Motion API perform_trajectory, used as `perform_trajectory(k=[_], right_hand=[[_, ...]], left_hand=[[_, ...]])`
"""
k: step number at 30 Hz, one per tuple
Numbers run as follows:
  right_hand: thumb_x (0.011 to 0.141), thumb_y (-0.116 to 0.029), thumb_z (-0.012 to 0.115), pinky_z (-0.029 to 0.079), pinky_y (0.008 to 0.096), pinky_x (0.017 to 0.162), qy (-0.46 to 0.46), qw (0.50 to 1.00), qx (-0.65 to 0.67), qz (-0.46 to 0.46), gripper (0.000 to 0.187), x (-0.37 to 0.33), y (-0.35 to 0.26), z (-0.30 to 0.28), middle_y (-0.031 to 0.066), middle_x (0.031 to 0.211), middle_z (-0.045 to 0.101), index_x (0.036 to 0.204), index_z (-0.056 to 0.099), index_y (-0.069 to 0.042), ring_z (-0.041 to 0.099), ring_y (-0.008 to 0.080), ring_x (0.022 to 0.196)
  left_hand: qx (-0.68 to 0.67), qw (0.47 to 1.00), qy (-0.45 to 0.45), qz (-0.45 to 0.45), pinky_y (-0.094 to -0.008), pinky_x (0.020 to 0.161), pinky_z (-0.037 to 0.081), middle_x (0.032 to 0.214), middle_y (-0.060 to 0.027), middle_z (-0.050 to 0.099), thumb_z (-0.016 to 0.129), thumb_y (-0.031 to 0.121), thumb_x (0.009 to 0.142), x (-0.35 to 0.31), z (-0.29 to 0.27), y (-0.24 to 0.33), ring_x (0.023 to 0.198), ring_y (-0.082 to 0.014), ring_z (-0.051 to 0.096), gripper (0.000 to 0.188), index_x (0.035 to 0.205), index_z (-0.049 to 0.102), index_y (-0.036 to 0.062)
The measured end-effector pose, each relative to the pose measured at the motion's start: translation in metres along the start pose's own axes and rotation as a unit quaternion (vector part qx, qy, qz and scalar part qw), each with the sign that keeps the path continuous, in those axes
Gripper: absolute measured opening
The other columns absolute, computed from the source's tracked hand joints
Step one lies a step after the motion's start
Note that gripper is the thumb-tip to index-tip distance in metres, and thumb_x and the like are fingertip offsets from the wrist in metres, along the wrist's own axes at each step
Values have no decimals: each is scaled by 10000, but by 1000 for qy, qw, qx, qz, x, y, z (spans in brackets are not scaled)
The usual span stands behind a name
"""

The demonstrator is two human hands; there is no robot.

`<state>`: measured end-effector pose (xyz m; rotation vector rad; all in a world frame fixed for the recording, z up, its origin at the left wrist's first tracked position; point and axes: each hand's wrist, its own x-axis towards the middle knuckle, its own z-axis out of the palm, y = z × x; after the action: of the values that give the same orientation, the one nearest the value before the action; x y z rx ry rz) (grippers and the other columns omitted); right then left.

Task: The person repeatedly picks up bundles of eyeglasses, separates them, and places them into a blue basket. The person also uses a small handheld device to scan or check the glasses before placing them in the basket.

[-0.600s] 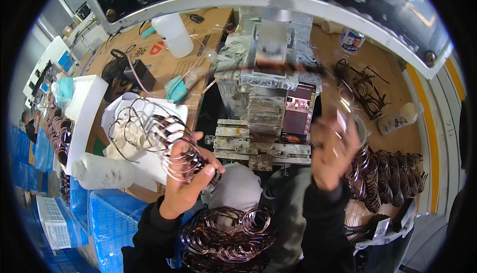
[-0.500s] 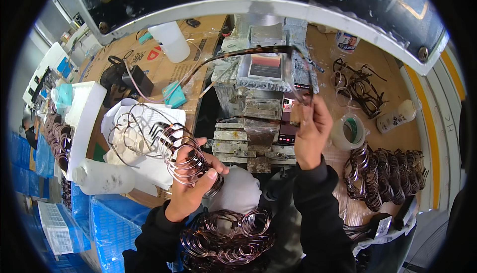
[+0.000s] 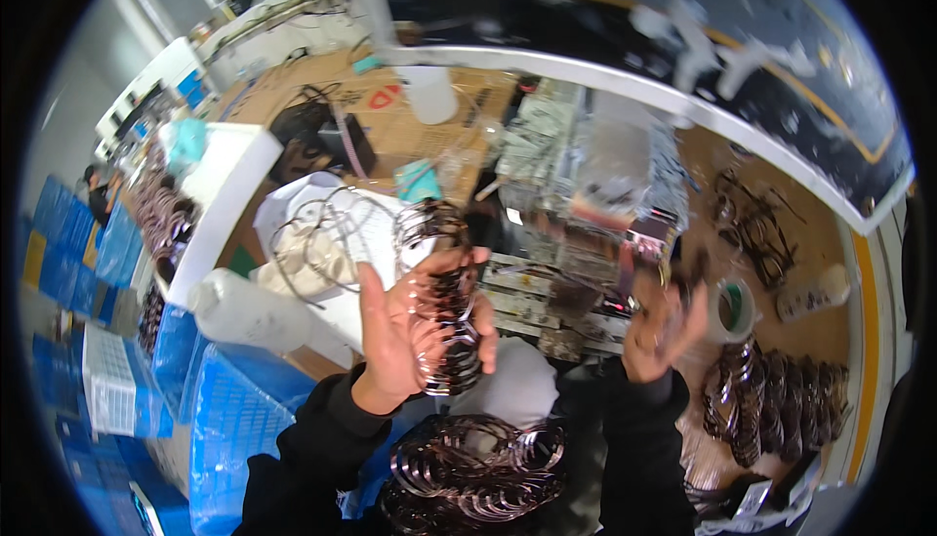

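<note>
My left hand (image 3: 398, 336) is wrapped around a nested stack of brown eyeglass frames (image 3: 447, 341), held upright above my lap. My right hand (image 3: 666, 326) is to the right, in front of the metal machine (image 3: 610, 175). Motion smears its fingers, and whether a frame is still between them does not show clearly. A large pile of dark, shiny eyeglass frames (image 3: 478, 482) lies on my lap between my forearms. Beyond my left hand, white papers (image 3: 337, 209) and a pale cloth (image 3: 310, 258) lie on the bench.
At right are rows of stacked frames (image 3: 776, 404), loose frames (image 3: 756, 228), a tape roll (image 3: 730, 311) and a small bottle (image 3: 812, 294). At left lies a white jug (image 3: 254, 311) near blue crates (image 3: 234, 429). A framed panel (image 3: 625, 72) hangs overhead.
My view has turned left. My right hand has lowered from its raised hold on a tortoiseshell eyeglass frame and is now blurred. The stack in my left hand has become more upright.
</note>
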<state>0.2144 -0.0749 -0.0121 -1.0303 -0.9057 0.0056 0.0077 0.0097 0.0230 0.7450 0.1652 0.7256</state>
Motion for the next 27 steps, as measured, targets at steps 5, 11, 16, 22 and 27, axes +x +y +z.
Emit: perform_trajectory(k=[5,11,16,22,27], right_hand=[[575,34,471,457,302,533,-39,968,-180,-172,200,-14,-41,3,102,583,559,735,591,35,553,236,498],[578,36,509,480,312,559,-95,968,-160,-169,244,-26,-77,-7,83,606,558,803,598,5,568,219,536],[674,27,624,445,260,467,-231,913,-306,-140,248,-24,-93,14,82,671,601,921,617,11,546,172,471],[753,-71,670,480,282,477,-367,890,-271,6,233,-37,-107,7,88,851,611,973,626,-12,587,202,537],[718,-238,726,497,289,508,-463,847,-245,90,251,-39,-133,-16,44,795,606,873,649,-57,620,196,594]], left_hand=[[-7,999,-4,39,-380,592,503,847,-214,570,178,794,764,-5,22,11,657,-279,580,997,1269,371,-44],[-85,996,-1,-11,-380,560,506,887,-203,591,189,800,758,-4,26,13,672,-294,589,1020,1263,367,-69],[106,990,-77,44,-358,611,496,937,-170,584,492,486,801,-3,33,6,735,-233,590,745,1310,294,-21],[307,936,-97,145,-277,772,444,966,-123,554,659,-24,733,-14,34,3,856,-151,540,794,1362,176,16],[263,964,-19,41,-281,774,441,946,-106,553,586,-63,781,-23,11,5,865,-145,545,687,1356,225,40]])
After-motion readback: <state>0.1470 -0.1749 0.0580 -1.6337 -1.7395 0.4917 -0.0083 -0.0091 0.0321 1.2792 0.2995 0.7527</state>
